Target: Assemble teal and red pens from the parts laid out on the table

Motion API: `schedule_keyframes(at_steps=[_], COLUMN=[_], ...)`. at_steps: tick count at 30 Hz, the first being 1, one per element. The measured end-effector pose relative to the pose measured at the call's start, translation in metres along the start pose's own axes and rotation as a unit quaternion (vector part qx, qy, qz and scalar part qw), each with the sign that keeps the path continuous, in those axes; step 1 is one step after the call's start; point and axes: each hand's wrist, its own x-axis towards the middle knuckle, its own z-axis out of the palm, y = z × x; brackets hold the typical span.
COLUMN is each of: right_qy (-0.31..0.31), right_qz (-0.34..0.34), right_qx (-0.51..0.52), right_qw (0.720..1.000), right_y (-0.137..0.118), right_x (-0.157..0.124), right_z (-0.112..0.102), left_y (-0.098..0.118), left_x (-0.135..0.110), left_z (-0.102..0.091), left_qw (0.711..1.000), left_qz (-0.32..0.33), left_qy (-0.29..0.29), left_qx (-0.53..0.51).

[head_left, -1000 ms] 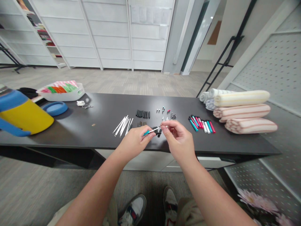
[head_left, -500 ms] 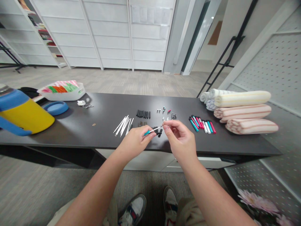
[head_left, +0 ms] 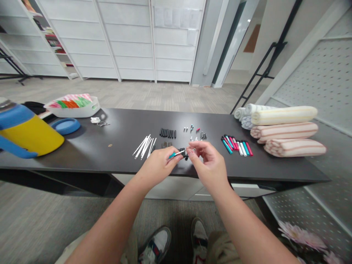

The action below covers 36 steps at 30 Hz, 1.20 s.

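Left hand (head_left: 160, 164) grips teal pen (head_left: 172, 155), frame centre; right hand (head_left: 211, 163) pinches tip end of its white refill (head_left: 180, 151). Off-axis push could bend refill; loose pinch could drop it.

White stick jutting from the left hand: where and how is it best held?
Probably pinch the white stick near its right end, coming from the right: it is thin and points toward the right hand, while the left hand grips the teal part at its other end.
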Motion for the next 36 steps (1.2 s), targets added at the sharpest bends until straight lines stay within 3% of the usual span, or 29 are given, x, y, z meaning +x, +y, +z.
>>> schedule_keyframes(at_steps=[8,13,17,23,26,31,36], right_qy=[-0.031,-0.040,-0.037,-0.018,-0.027,-0.100,-0.102], right_qz=[-0.001,0.011,0.080,0.166,0.172,0.134,0.107], right_qx=[0.007,0.037,0.140,0.302,0.284,0.179,0.098], right_qw=[1.000,0.998,0.986,0.938,0.943,0.970,0.984], right_y=[0.002,0.007,0.012,0.012,0.012,0.013,0.010], right_x=[0.001,0.005,0.008,0.011,0.011,0.007,0.005], right_z=[0.003,-0.002,-0.003,0.000,0.000,0.003,0.005], left_y=[0.000,0.002,0.000,-0.009,-0.010,-0.007,-0.004], left_x=[0.000,0.000,0.001,0.002,0.002,0.000,0.000], left_z=[0.000,-0.005,-0.008,-0.011,-0.011,-0.012,-0.011], left_qw=[1.000,0.999,0.996,0.986,0.983,0.987,0.993], left_qz=[-0.003,-0.037,-0.054,-0.077,-0.080,-0.066,-0.033], left_qy=[-0.005,0.014,0.035,0.057,0.053,0.037,0.016], left_qx=[-0.003,-0.033,-0.067,-0.136,-0.157,-0.144,-0.111])
